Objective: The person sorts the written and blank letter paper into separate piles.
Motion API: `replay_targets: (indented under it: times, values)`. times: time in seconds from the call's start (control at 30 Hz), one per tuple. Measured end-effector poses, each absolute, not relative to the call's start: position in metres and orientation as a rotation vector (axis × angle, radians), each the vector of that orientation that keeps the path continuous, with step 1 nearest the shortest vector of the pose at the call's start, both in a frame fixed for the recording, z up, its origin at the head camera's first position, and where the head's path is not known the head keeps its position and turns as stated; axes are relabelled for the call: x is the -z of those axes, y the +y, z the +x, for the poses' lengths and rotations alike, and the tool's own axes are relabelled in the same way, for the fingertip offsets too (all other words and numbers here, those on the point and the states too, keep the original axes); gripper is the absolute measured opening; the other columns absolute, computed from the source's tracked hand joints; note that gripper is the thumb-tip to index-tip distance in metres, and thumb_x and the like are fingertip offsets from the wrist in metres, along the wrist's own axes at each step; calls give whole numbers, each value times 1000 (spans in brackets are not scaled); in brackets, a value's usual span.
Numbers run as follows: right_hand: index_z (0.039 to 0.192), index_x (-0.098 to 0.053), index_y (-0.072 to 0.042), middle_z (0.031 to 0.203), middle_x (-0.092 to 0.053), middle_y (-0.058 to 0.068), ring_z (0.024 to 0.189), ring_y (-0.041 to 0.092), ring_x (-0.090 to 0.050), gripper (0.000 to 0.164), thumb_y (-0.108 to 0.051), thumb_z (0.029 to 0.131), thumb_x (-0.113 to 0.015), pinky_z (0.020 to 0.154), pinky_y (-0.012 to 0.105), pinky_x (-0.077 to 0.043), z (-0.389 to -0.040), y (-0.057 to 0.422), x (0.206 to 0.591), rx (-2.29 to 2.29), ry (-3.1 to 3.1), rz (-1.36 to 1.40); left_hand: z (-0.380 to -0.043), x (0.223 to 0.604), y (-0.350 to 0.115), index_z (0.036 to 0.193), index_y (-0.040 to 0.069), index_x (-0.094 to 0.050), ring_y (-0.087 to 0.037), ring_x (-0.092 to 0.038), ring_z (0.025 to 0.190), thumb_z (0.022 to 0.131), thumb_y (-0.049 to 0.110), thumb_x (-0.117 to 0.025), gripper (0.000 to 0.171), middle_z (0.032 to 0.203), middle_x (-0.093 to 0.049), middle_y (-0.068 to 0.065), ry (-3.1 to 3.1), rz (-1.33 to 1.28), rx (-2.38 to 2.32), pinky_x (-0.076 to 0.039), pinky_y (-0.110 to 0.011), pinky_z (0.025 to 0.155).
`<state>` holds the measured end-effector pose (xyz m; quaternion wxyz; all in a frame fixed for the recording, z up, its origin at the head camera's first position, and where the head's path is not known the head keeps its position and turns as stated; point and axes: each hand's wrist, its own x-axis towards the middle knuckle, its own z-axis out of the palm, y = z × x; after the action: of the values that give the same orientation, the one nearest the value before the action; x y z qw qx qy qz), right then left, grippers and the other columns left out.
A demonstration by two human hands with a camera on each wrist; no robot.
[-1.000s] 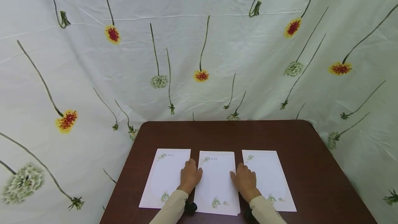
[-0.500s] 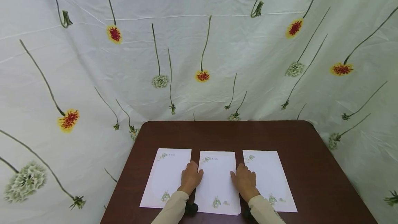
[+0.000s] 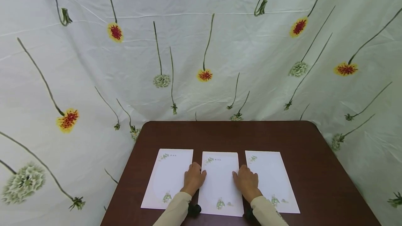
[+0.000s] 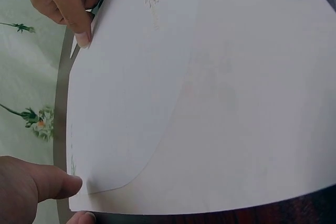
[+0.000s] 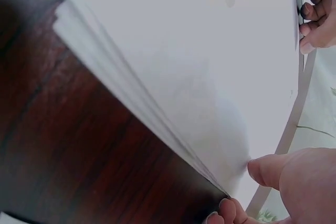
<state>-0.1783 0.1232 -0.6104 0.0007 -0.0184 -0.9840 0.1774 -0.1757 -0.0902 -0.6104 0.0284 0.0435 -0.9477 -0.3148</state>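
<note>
middle paper stack | left hand: pinches left edge | right hand: pinches right edge

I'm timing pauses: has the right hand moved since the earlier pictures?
No: the right hand shows no clear shift against the table either way.

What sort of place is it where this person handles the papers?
Probably a simple indoor desk area, perhaps screened off: wrinkled flower-printed sheeting rises behind a dark brown table, and white papers lie side by side on its top. What lies beyond the sheeting is hidden.
</note>
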Motion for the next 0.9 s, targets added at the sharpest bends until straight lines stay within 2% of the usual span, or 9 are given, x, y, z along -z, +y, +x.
replay_targets:
  times: [0.47,0.67,0.77,0.9]
  values:
    - [104,-52,17,79,-62,22,76,42,-66,50,-28,93,-68,76,58,-46,-178,123,605,-732,-3122,-161,-176,611,-89,91,0,-53,-27,-51,74,89,15,-74,25,80,-49,-9,-2906,183,1041,-42,-51,76]
    - [109,-51,19,88,-62,26,88,44,-66,47,-22,95,-67,81,61,-45,-180,127,601,-844,-3124,-152,-177,610,-89,90,3,-52,-24,-50,71,90,12,-73,23,78,-49,-6,-2883,199,1127,-42,-47,74]
    - [102,-53,13,84,-61,20,84,39,-65,36,-19,96,-67,78,59,-47,-180,130,600,-890,-3105,-106,-178,612,-90,89,4,-52,-23,-52,69,89,9,-73,22,75,-51,-4,-2850,200,1147,-43,-44,70]
    - [86,-51,-1,70,-54,8,63,25,-57,24,-16,97,-65,62,46,-47,-179,134,601,-991,-3067,-59,-177,609,-90,90,4,-52,-21,-53,66,89,8,-73,20,74,-54,-3,-2820,211,1173,-44,-41,64]
